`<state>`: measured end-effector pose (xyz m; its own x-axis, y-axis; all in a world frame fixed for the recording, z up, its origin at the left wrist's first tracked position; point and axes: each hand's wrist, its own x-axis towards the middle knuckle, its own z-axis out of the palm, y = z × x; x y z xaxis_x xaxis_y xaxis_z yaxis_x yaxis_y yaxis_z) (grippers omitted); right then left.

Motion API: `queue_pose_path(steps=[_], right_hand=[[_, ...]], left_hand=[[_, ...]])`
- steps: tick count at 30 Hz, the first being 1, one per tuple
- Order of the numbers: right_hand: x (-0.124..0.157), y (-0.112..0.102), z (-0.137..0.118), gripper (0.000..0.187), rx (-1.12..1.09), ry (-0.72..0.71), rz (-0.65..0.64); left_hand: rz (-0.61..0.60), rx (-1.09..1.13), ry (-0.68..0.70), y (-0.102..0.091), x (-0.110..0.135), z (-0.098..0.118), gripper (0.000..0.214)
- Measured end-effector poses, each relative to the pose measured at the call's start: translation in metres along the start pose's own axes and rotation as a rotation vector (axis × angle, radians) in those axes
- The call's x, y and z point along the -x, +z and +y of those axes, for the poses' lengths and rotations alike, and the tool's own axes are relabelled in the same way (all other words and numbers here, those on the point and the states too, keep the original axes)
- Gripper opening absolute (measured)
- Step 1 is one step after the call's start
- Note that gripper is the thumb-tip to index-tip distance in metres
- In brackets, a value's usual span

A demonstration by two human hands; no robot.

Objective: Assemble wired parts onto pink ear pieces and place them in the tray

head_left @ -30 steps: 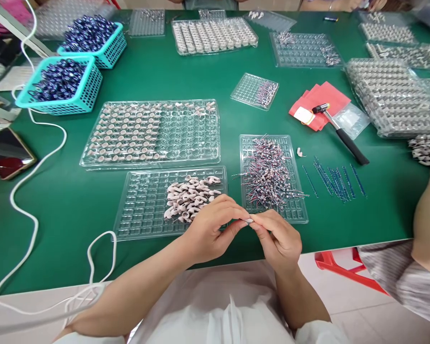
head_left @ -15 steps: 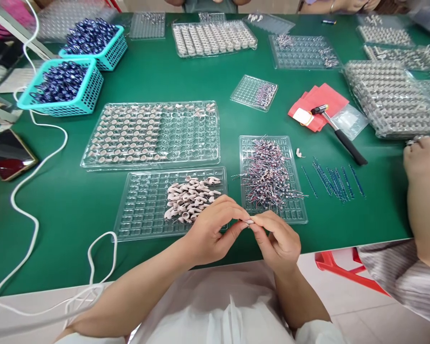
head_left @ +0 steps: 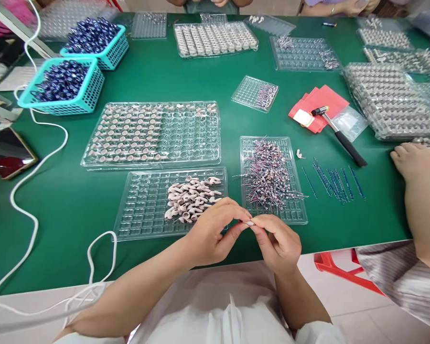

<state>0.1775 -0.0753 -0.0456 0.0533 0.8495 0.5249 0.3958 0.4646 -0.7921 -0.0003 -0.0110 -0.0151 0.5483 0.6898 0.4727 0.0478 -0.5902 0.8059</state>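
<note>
My left hand and my right hand meet near the table's front edge. Their fingertips pinch a small beige earbud shell from both sides; most of it is covered by the fingers. Just beyond my left hand, a heap of similar beige earbud shells lies in a clear plastic tray. Past my right hand, a tangle of small parts with thin red and blue wires fills much of another clear tray.
A larger tray holds rows of shells. Turquoise baskets of dark blue glossy pieces stand at the left, near a phone and white cable. At right are a hammer, blue strips and a co-worker's hand.
My hands stay almost in place, still pinching the shell, which shows slightly more between the fingertips. At the right, the co-worker's hand has shifted left and down onto the table.
</note>
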Motion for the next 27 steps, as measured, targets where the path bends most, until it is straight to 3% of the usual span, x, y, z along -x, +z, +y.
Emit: queue_pose_path(steps=[27], right_hand=[[0.0008,-0.0027,-0.0004,0.037,-0.03,0.015,-0.015]], left_hand=[[-0.022,0.006,-0.021,-0.0021,0.0008,0.0011,0.022]])
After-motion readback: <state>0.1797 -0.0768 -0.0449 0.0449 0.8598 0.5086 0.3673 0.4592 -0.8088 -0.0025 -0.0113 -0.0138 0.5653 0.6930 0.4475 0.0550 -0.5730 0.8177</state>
